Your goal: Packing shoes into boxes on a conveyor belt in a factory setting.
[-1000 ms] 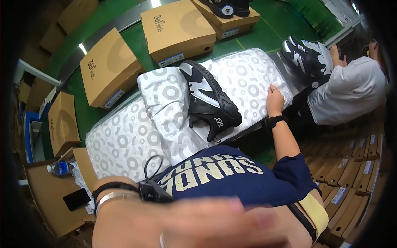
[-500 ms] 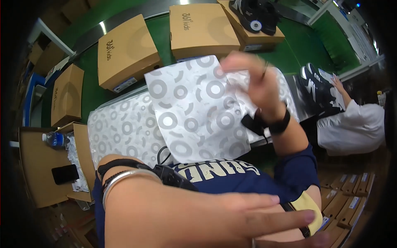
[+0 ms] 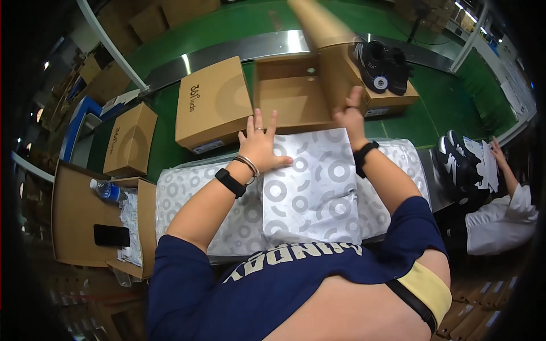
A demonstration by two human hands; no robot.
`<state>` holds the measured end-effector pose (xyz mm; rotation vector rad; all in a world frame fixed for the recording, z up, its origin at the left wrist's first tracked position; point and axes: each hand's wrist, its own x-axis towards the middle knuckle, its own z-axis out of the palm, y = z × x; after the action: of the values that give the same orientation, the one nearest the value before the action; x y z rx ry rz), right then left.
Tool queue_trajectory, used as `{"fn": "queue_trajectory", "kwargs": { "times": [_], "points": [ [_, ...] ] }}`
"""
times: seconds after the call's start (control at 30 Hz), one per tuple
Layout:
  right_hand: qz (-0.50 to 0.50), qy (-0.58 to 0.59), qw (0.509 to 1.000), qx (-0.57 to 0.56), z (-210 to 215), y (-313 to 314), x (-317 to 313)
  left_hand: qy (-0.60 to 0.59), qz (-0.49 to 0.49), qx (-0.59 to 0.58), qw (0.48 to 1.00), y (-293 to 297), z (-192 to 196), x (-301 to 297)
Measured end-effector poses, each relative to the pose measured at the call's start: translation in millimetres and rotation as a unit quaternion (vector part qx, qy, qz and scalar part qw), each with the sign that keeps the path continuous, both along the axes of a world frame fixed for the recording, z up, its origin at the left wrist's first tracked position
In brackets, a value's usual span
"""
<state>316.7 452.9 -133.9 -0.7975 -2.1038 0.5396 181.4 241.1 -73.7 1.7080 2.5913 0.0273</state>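
Note:
An open brown shoebox [image 3: 291, 98] sits on the green bench ahead of me, with nothing visible inside. Its lid [image 3: 336, 71] is swung to the right, its far end blurred. My right hand [image 3: 350, 120] is at the lid's near edge, fingers curled against it. My left hand [image 3: 261, 146] has its fingers spread; the fingertips reach the box's near left corner and the thumb lies over a patterned white paper sheet [image 3: 310, 187]. The sheet rests in front of me on a stack of similar wrapping paper [image 3: 187, 196].
Closed shoeboxes [image 3: 213, 102] [image 3: 129, 139] stand left. Black shoes [image 3: 382, 67] rest on a box right of the lid; other black shoes [image 3: 458, 162] lie near a co-worker's hand [image 3: 498, 153]. A carton [image 3: 79, 213] at left holds a bottle [image 3: 107, 190] and phone [image 3: 111, 235].
The middle shoebox has gone from closed to open, its lid swung right. Both hands have moved forward to the box; my left hand came up from near my body. The view has shifted.

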Motion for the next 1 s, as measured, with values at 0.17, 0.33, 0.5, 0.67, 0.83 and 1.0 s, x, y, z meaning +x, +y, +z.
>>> {"fn": "queue_trajectory", "kwargs": {
  "times": [0.17,0.33,0.5,0.67,0.83,1.0],
  "points": [
    [0.040,0.333,0.775,-0.536,5,-5,44,-0.174,-0.051,0.014,0.983,-2,-35,-25],
    [0.151,-0.122,0.813,-0.548,15,-48,107,0.052,-0.070,0.164,0.983,-36,-29,-5],
    [0.299,-0.091,0.781,-0.540,30,-132,131,-0.558,0.026,0.216,0.801,-107,-72,38],
    [0.319,0.032,0.793,-0.519,77,-113,91,-0.575,-0.031,0.346,0.741,-76,3,-8],
    [0.282,0.015,0.784,-0.553,107,8,-1,-0.743,0.033,0.246,0.621,46,53,-91],
    [0.180,-0.273,0.941,-0.092,34,-9,-90,-0.331,0.151,0.289,0.885,68,-73,-193]
  ]
}}
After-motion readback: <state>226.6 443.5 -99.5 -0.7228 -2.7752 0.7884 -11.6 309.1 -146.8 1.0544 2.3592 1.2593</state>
